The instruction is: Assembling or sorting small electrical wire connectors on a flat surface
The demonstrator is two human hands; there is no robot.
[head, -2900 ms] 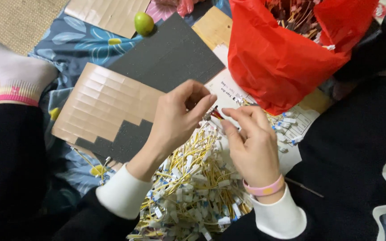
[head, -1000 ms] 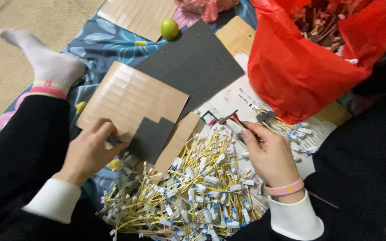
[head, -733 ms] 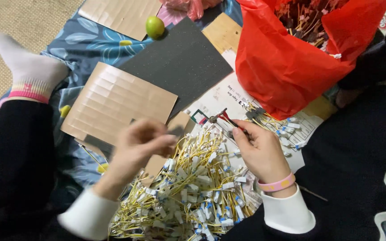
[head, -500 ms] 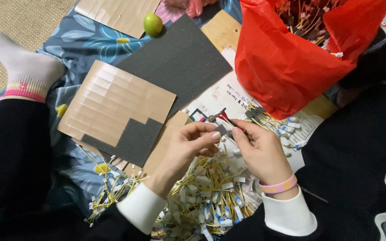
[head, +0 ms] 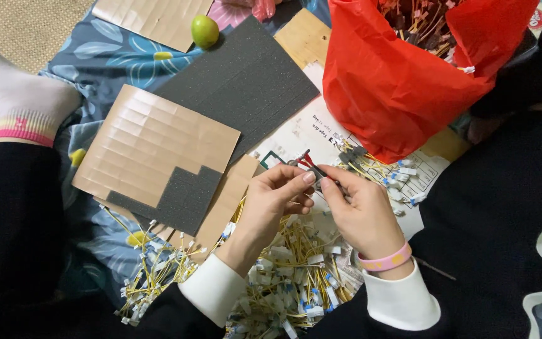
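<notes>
Above a heap of yellow wire leads (head: 296, 276), the left hand (head: 274, 201) and right hand (head: 359, 210) pinched a small red-and-black wire connector (head: 305, 163), which could have slipped into the heap below.

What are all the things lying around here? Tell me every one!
Small wire piece: one, red and dark, pinched between both hands.
Yellow wires with white tags: a big pile, too many to count, under the hands; more at lower left.
Red bag: one, upper right, holding more wires.
Dark foam sheet: one, grey, top middle.
Brown sheet with foam strips: one, left of middle.
Green fruit: one, top.
Printed paper: one, white, under the bag.
Flowered cloth: blue, underneath.
Sock: one, white, left.
Wristband: pink, right wrist.
Left hand, right hand: fingers holding the wire piece.
</notes>
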